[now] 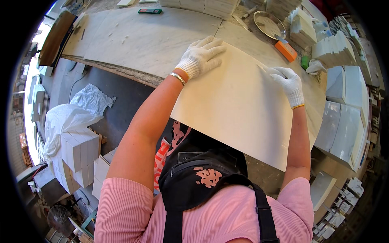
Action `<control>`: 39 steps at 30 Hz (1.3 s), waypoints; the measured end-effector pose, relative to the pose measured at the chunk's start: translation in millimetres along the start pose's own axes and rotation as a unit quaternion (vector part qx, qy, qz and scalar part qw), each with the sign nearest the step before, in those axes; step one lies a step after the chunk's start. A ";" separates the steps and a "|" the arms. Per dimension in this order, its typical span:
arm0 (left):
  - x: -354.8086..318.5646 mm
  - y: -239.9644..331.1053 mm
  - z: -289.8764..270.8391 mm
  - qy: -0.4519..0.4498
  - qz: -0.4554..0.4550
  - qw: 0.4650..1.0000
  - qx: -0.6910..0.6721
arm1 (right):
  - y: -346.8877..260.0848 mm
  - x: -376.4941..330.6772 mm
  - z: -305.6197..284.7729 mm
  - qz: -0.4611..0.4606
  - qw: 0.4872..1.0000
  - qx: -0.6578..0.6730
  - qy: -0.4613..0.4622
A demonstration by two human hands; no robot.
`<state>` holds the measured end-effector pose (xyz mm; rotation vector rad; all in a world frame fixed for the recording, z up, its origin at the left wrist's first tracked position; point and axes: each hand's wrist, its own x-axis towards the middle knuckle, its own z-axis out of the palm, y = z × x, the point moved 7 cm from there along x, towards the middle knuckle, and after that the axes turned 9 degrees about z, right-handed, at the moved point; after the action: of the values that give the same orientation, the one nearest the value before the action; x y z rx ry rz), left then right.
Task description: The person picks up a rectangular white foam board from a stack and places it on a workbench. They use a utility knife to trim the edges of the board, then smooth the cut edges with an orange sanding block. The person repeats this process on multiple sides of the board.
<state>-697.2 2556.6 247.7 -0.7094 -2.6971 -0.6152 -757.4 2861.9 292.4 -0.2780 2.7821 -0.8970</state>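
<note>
A large cream-white sheet or slab (231,105) lies on the pale stone worktop in front of me, its near edge overhanging toward my apron. My left hand (202,56), in a white knit glove, rests flat on its far left part with the fingers spread. My right hand (289,85), gloved the same way, is at the far right part of the sheet. Its fingers are bent together and point left, with a thin pale tip at their end. Whether that tip is a fingertip or a small held thing is unclear.
Along the far side lie a round metal tray (269,25), an orange box-like block (286,51), a green cylinder (304,62) and a dark green case (150,11). White slabs stand stacked at right (340,121). White blocks (81,150) under plastic film (91,101) sit lower left.
</note>
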 end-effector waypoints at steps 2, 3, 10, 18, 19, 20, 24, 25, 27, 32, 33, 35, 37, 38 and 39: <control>0.2 0.4 -0.2 0.004 0.004 1.000 -0.001 | 0.1 -0.5 -0.8 0.004 1.000 0.005 0.000; -0.2 0.3 -0.4 0.005 0.004 1.000 -0.001 | -0.6 -0.9 -0.6 0.005 1.000 0.012 0.000; -0.5 -0.2 -0.3 0.015 0.010 1.000 0.001 | -2.4 -0.4 -1.3 0.004 1.000 -0.005 -0.002; 0.1 -0.2 1.0 0.008 0.002 1.000 -0.003 | 21.1 1.4 5.4 0.048 0.980 0.193 -0.030; -0.1 -0.2 0.8 0.007 0.002 1.000 -0.003 | 21.0 1.4 6.2 0.054 0.975 0.211 -0.032; -0.3 -0.2 0.6 0.007 0.003 1.000 -0.003 | 20.2 1.6 6.3 0.056 0.977 0.202 -0.029; -1.9 -1.8 1.0 0.010 0.001 1.000 -0.001 | 14.7 3.4 6.5 0.065 0.981 0.181 -0.029; -2.0 -1.8 1.1 0.009 0.000 1.000 -0.002 | 14.3 4.3 7.2 0.067 0.981 0.179 -0.031; -1.5 -1.2 0.8 0.008 -0.002 1.000 -0.005 | 17.8 9.4 10.4 0.055 0.982 0.179 -0.035; -0.1 -0.2 -0.1 0.015 0.003 1.000 -0.011 | 13.6 16.3 17.4 0.025 0.982 0.183 -0.041; -0.5 -0.3 -0.2 0.021 0.003 1.000 -0.008 | 11.7 18.6 19.3 0.025 0.982 0.179 -0.045; -1.1 -1.3 1.4 0.018 -0.001 1.000 -0.008 | 7.4 19.8 21.6 0.024 0.985 0.166 -0.049; -1.8 -1.7 1.5 0.007 -0.007 1.000 -0.010 | -5.0 18.6 21.3 0.021 0.987 0.149 -0.049; -2.3 -2.2 2.0 -0.002 -0.012 1.000 -0.011 | -8.2 19.1 21.6 0.019 0.989 0.139 -0.050; -1.8 -2.2 2.4 -0.011 -0.015 1.000 -0.012 | -10.8 19.2 20.7 0.017 0.990 0.128 -0.050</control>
<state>-697.1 2555.3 244.2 -0.6872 -2.7287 -0.6531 -769.5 2837.2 279.7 -0.2246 2.5375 -1.1832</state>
